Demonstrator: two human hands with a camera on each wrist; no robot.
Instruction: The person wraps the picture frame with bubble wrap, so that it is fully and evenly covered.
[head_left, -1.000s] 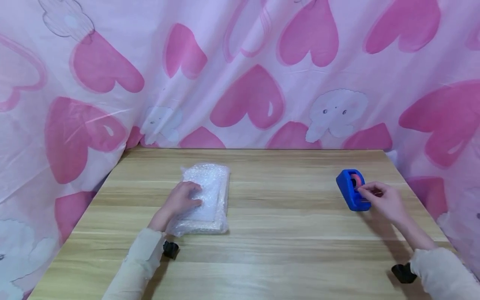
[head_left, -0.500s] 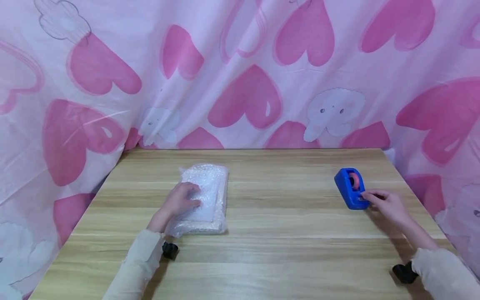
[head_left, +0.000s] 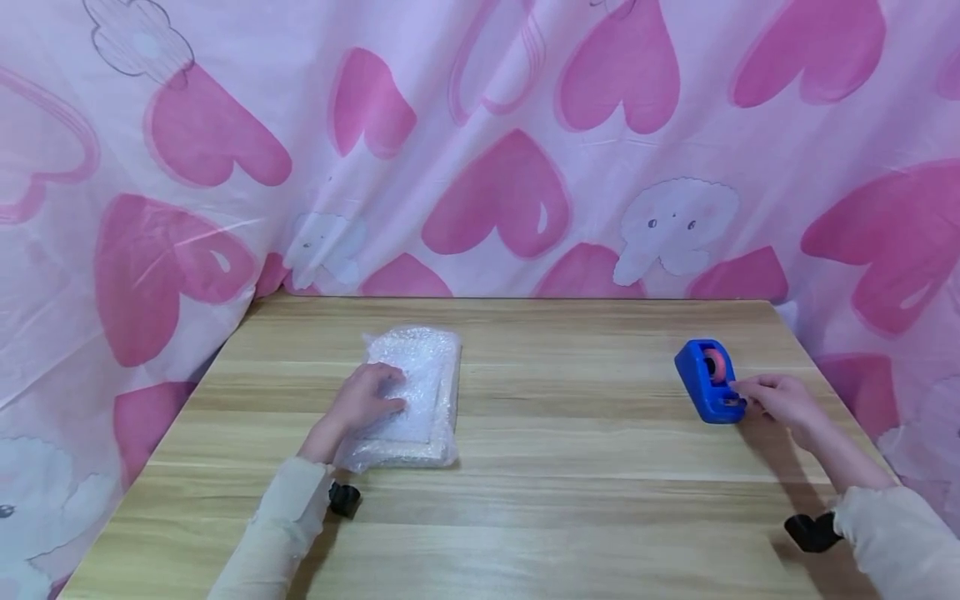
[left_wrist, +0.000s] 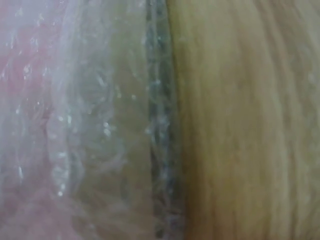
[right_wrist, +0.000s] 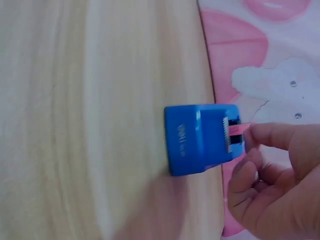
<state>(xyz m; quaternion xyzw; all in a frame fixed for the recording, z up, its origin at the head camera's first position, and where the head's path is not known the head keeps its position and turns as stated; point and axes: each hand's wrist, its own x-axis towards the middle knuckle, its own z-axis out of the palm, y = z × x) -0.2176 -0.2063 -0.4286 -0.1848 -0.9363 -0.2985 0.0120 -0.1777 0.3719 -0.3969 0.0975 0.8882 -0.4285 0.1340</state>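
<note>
A flat rectangular package in bubble wrap (head_left: 420,392) lies on the left half of the table. My left hand (head_left: 360,400) rests on its left side, fingers relaxed. The left wrist view shows the blurred wrap and its dark edge; no fingers appear there. On the right stands a blue tape dispenser (head_left: 705,387) with a pink tape roll (head_left: 716,365). My right hand (head_left: 780,402) is at its cutter end. In the right wrist view, the thumb and index finger of that hand pinch the end of the pink tape (right_wrist: 236,129) beside the toothed cutter (right_wrist: 226,135).
The wood-grain table (head_left: 555,517) reaches back to a pink curtain (head_left: 495,100) printed with hearts, which also hangs along both sides. Black devices sit at both wrists, the left one (head_left: 345,500) close to the package's near corner.
My right hand has shifted from beside the tape roll to the cutter end of the dispenser, uncovering the roll. The left hand and the package have stayed in place.
</note>
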